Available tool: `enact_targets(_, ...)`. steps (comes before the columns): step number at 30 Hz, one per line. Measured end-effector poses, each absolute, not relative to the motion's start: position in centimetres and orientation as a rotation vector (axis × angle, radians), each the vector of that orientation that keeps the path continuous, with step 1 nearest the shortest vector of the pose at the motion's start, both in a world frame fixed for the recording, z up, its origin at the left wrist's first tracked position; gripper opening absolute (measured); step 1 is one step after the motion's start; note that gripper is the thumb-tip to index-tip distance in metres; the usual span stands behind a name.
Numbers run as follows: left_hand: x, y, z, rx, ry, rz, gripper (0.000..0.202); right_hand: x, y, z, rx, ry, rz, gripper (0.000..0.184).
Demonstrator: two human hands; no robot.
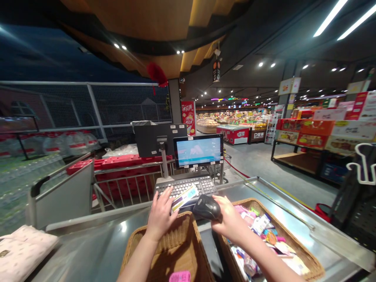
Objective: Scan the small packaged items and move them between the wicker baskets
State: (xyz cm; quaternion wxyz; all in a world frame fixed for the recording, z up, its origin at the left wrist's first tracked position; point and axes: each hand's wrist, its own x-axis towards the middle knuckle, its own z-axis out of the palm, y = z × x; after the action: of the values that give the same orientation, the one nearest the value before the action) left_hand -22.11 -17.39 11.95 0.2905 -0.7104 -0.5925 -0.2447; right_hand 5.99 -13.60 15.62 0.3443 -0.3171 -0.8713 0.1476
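Observation:
My left hand (160,219) pinches a flat white, yellow and green packet (185,198) above the keyboard. My right hand (230,219) grips a black handheld barcode scanner (207,207), whose head is close to the packet. Under my right hand, a wicker basket (293,244) is heaped with several small colourful packets (261,229). Below my left forearm stands a second wicker basket (176,250), with a pink item (179,276) at its near edge. My arms hide part of both baskets.
A checkout keyboard (185,187) and lit monitor (198,150) stand ahead on the steel counter (293,207). A pale quilted pouch (20,252) lies at the left. Metal railings run beyond the counter, and stacked boxed goods (320,133) stand on a display at the right.

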Motion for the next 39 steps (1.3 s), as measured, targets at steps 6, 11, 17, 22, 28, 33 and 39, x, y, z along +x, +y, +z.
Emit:
enact_targets(6, -22.8, -17.7, 11.4, -1.899, -1.600, -0.676, 0.024, 5.7, -13.6, 15.2, -0.820, -2.267, 0.388, 0.031)
enact_targets(11, -23.4, -18.2, 10.9, -1.905, -1.617, -0.657, 0.021, 5.4, -13.8, 14.9, -0.828, -2.275, 0.428, 0.040)
enact_targets(17, -24.0, -19.4, 10.0, -1.920, -1.684, -0.614, 0.020, 4.6, -14.1, 14.5, -0.821, -2.323, 0.462, 0.040)
enact_targets(22, -24.6, -20.7, 8.4, -1.961, -1.760, -0.594, 0.019, 3.7, -14.1, 13.7, -0.875, -2.377, 0.478, 0.042)
enact_targets(28, -25.2, -22.4, 6.2, -2.020, -1.850, -0.542, 0.019, 2.4, -14.2, 12.8, -0.898, -2.431, 0.518, 0.040)
enact_targets(33, -25.6, -23.7, 3.9, -2.103, -1.918, -0.503, 0.019, 1.3, -14.3, 11.8, -0.874, -2.457, 0.580, 0.038)
enact_targets(39, -25.9, -24.4, 1.1, -2.231, -1.973, -0.440, 0.027, 0.4, -14.5, 10.5, -0.882, -2.485, 0.634, 0.044)
